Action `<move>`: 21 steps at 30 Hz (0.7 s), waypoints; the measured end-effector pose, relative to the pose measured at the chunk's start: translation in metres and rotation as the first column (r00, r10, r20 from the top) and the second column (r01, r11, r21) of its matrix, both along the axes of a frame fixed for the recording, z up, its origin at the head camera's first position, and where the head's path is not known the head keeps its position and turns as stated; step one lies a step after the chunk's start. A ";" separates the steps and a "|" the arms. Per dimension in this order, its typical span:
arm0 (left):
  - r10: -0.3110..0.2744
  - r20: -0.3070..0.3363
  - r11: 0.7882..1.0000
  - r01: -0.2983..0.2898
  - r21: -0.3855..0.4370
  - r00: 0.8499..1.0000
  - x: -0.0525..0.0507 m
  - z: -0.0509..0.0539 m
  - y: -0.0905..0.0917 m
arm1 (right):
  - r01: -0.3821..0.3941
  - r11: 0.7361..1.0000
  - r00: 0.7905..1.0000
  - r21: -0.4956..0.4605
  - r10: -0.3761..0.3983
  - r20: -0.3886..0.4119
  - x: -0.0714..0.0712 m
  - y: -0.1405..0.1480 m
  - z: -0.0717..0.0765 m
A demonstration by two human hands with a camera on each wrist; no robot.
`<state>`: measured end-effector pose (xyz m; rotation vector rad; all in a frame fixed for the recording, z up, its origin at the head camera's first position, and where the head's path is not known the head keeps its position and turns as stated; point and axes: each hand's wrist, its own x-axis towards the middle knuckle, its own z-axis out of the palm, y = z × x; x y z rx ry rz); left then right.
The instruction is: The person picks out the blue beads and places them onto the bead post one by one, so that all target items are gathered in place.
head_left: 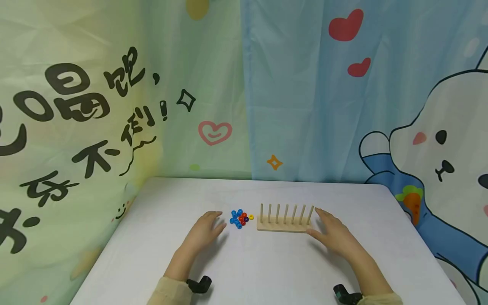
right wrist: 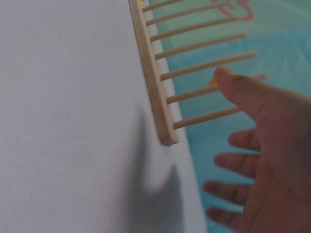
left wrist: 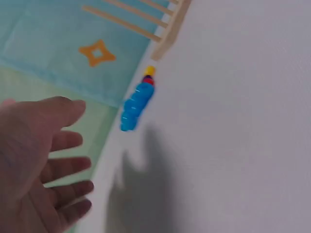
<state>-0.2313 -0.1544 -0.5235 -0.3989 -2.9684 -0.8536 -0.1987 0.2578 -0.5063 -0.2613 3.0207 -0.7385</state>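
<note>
A wooden peg rack (head_left: 284,226) with a row of several upright pegs stands mid-table. Just left of it lies a small cluster of beads (head_left: 237,220), mostly blue, with some red, a dark one and a yellow one (head_left: 251,217). My left hand (head_left: 206,231) hovers left of the beads, thumb and fingers spread apart, holding nothing. At the rack's right end is my right hand (head_left: 335,233), its fingers spread and relaxed with nothing held. In the right wrist view its thumb (right wrist: 243,92) overlaps the end pegs; whether it touches them I cannot tell.
The white table (head_left: 267,271) ends at a hanging printed curtain (head_left: 213,84) behind and at both sides. Each wrist carries a black camera mount, such as the left one (head_left: 200,284).
</note>
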 end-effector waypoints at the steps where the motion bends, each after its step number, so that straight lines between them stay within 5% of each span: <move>1: -0.006 0.006 1.000 0.005 0.024 1.000 -0.003 -0.004 0.001 | -0.001 1.000 1.000 -0.030 0.002 0.016 -0.002 0.001 -0.003; 8: -0.019 0.005 0.997 0.018 0.080 1.000 -0.019 -0.022 0.010 | -0.005 0.990 0.999 -0.141 0.010 0.038 -0.017 0.005 -0.021; 21: 0.087 -0.093 0.995 -0.082 0.057 0.992 -0.026 -0.045 0.020 | -0.056 0.979 0.997 -0.195 0.046 -0.057 -0.029 0.016 -0.060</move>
